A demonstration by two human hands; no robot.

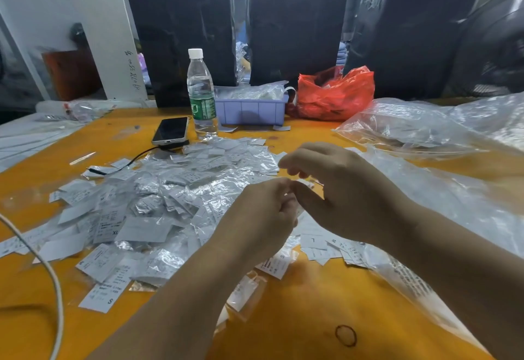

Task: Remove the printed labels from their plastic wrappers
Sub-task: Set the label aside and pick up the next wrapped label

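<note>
Head view looks down on an orange surface (297,311) where both hands meet just above a heap of labels (158,203), many of them in clear wrappers. The left hand (263,215) is curled, its fingertips pinching something small and pale against the right; what exactly it holds is too blurred to tell. The right hand (337,186) arches over it with fingers bent, thumb and forefinger closing on the same small piece, likely a wrapper.

Loose labels marked L and S lie just beneath the hands. A big clear bag (442,198) spreads along the right side. Behind the heap stand a water bottle (200,93) and, just left of it, a phone (171,130) lying flat, screen dark. A purple tray (249,110) sits beside the bottle, a red bag (334,96) to its right. Three black wrapped bundles (295,28) stand at the back. A rubber band (346,336) lies near the front edge, and a white cable (54,283) curves in at the left.
</note>
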